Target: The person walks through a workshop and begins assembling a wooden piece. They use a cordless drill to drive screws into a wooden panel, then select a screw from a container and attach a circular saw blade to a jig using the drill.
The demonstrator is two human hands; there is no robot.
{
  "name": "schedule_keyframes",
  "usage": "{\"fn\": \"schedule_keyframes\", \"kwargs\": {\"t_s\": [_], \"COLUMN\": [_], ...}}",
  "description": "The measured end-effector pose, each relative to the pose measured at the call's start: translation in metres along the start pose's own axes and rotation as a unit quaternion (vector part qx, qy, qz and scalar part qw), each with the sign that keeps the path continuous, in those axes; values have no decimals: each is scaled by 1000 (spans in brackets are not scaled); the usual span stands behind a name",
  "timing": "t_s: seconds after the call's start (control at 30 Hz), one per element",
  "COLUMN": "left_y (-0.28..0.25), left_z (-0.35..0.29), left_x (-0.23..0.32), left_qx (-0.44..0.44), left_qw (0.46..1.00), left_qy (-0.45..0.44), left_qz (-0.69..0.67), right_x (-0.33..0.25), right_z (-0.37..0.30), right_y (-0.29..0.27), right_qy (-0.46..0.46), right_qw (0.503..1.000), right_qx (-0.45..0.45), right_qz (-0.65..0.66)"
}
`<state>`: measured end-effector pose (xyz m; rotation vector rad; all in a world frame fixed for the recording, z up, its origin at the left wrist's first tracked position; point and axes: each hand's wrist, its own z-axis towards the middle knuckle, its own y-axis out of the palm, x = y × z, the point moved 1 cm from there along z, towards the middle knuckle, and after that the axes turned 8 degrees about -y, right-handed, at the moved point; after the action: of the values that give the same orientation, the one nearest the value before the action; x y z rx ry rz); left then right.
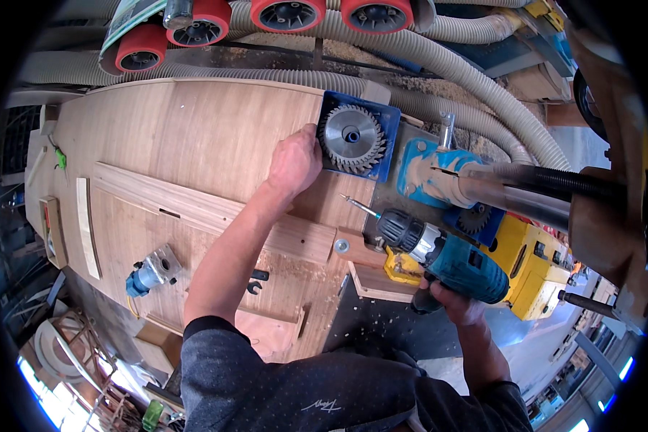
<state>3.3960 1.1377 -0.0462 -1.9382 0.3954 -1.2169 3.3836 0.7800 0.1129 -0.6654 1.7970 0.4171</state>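
Note:
My left hand (295, 162) is closed at the left edge of a blue tray (391, 147), its fingertips partly hidden there. In the tray lie toothed circular saw blades (340, 129), one on top of another. My right hand (455, 301) is wrapped round the handle of a teal and black cordless drill (475, 268). The drill's long thin bit (360, 206) points up and left, just below the tray and apart from it. Beneath my left forearm runs a long wooden board (216, 209) with a slot cut in it.
A small blue trim router (147, 273) and a black open-ended wrench (255, 281) rest on the wooden bench top (230, 115). At right are a blue machine clamp (428, 173) and a yellow machine body (533, 270). Red rollers (288, 13) and ribbed hoses (475, 93) line the far side.

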Motion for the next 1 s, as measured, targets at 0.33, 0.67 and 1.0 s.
{"fn": "schedule_keyframes", "kwargs": {"t_s": [0.33, 0.67, 1.0], "left_y": [3, 2, 0], "left_z": [-2, -7, -2], "left_x": [-10, -10, -8], "left_qx": [-54, -56, -67], "left_qw": [990, 985, 989], "left_qy": [-46, -55, -53], "left_qz": [-125, -151, -117], "right_x": [-2, 0, -6], "right_z": [23, 24, 28], "right_y": [3, 5, 5], "right_qy": [31, 38, 29], "right_qw": [999, 990, 993], "right_qx": [36, 32, -8], "right_qz": [12, -136, -111]}}
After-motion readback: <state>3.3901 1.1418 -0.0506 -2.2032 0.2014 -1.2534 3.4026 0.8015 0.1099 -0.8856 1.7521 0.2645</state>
